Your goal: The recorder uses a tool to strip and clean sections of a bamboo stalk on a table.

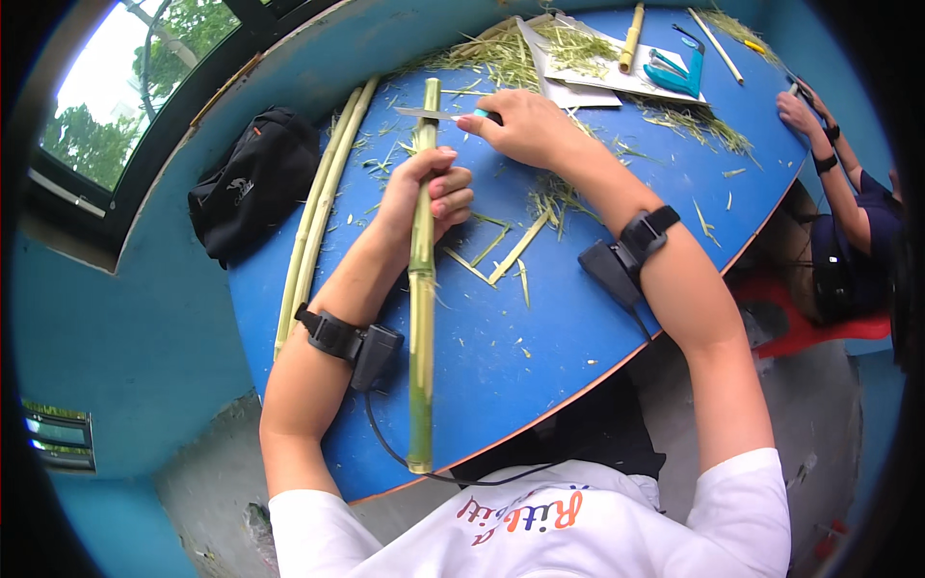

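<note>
My left hand (412, 197) is wrapped round the upper part of a green bamboo stick (421, 318). The stick stands nearly lengthwise in front of me, its lower end reaching past the table's near edge. Patches of its skin are pale and scraped, and darker green shows near the bottom. In my right hand (528, 125) is a knife (418, 113) with a teal handle, mostly hidden by the fingers. Its blade lies across the stick just below the top end, above my left hand. Green shavings and split strips (518, 249) lie on the table beside the stick.
Two long pale bamboo poles (323, 207) lie at left beside a black bag (255, 183). Shavings (496, 58) are heaped at the back, near white sheets, a teal tool (679, 72) and a short bamboo piece (631, 39). At right sits another person (848, 212) by a red stool (819, 323).
</note>
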Available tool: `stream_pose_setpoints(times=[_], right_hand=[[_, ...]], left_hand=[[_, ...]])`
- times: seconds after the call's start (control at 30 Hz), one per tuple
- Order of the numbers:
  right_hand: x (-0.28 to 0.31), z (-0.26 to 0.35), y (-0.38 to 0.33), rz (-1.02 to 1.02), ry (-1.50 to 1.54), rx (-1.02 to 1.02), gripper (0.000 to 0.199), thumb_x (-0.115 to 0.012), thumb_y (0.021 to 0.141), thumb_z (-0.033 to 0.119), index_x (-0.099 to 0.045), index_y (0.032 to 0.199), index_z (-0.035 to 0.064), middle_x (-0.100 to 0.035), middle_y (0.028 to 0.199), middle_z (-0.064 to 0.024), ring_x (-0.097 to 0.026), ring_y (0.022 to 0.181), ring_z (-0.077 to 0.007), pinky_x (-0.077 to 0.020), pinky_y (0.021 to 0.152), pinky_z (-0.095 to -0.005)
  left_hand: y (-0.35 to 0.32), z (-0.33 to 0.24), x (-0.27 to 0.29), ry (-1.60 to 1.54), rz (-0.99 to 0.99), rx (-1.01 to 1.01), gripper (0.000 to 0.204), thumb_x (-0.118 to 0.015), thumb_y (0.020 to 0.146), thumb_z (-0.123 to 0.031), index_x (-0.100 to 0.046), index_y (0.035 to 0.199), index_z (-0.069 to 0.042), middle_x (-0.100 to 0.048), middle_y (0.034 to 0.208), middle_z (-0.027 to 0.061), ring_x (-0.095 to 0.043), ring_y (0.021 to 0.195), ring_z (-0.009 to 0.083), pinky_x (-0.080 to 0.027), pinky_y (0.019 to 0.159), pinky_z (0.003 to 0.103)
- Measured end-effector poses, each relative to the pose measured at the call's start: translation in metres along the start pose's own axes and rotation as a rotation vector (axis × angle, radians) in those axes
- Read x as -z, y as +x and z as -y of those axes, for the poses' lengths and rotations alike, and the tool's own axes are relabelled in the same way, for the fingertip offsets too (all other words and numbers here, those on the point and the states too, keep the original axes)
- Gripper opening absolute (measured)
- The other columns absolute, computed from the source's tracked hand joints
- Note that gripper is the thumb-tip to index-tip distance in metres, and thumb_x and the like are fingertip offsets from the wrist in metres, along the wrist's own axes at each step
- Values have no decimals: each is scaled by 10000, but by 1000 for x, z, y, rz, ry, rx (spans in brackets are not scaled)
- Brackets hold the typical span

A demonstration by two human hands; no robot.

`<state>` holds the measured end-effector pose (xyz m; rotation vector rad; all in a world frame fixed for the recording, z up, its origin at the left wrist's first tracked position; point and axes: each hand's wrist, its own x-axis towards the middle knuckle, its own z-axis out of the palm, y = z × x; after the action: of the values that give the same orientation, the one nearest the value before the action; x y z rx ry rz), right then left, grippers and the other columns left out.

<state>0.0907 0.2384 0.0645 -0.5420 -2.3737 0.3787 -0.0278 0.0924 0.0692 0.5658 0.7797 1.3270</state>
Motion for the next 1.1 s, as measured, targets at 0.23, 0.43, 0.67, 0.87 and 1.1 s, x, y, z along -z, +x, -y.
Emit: stream_pose_setpoints(times=[0.23,0.43,0.67,0.87,1.1], right_hand=[[1,8,11,-35,-42,-128,495,-505,857,483,-603,746,11,-611,726,-211,-589,758,-393,-458,694,-459],[-8,3,5,3,37,-10,516,-508,854,498,-598,729,5,-609,753,-218,-586,783,-390,-456,692,-446],[-3,13,1,80,11,7,498,-491,855,509,-641,851,34,-634,842,-192,-596,849,-366,-463,745,-439],[-4,20,2,37,-39,9,459,-481,863,497,-620,860,59,-633,817,-184,-600,843,-375,-470,720,-462],[6,18,5,95,-33,21,486,-453,869,502,-640,892,54,-655,845,-169,-625,853,-345,-482,761,-449]], left_hand=[[-5,-5,-3,2,52,39,232,-447,905,-201,-399,681,-164,-329,481,-79,-332,381,47,-265,413,196],[-3,-2,7,-87,113,-51,245,-414,915,-188,-373,677,-147,-340,483,-70,-343,375,45,-267,402,201],[-2,-5,11,-177,185,25,256,-412,914,-206,-387,664,-156,-344,485,-74,-348,395,53,-282,424,210],[-9,-9,8,-177,174,70,253,-424,908,-217,-366,667,-168,-330,485,-81,-340,393,40,-277,417,197],[-5,-4,8,-106,19,-121,243,-416,968,-352,-489,934,-123,-338,515,-71,-344,394,43,-283,413,194]])
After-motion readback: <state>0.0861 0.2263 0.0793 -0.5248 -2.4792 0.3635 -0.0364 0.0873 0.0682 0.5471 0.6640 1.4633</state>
